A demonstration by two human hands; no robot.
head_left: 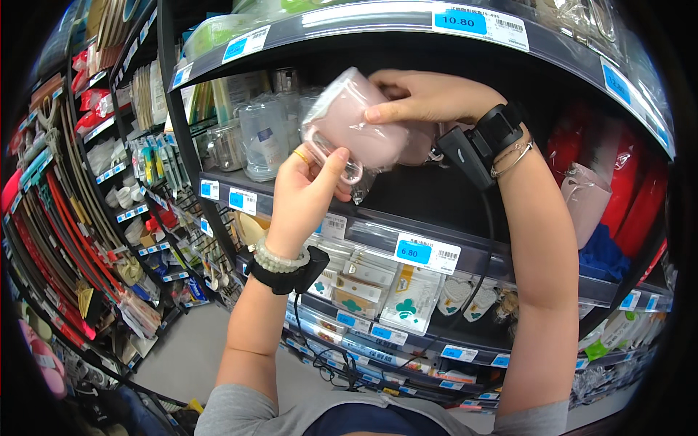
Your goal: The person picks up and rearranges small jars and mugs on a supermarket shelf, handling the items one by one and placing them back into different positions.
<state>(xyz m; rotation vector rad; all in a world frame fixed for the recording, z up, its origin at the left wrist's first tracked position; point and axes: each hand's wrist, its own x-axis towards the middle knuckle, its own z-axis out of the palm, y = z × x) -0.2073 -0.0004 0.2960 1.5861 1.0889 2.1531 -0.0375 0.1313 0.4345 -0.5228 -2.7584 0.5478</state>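
A pale pink mug (356,120) in clear plastic wrap is held tilted in front of a dark shelf (451,207). My left hand (309,190) pinches it low down by its handle, with thumb and fingers closed. From above, my right hand (429,98) grips the mug's side, its thumb pressed on the wrap and its other fingers partly hidden behind. Another pink wrapped piece (417,145) shows just under my right hand; whether it is a second mug I cannot tell. Clear plastic cups (262,138) stand on the shelf left of the mug.
Red wrapped goods (631,171) and a pink cup-like item (584,196) sit at the shelf's right end. Below hang carded packs (411,294). A shelf edge with price tags (349,27) runs overhead. A cable (488,254) hangs from my right wrist device.
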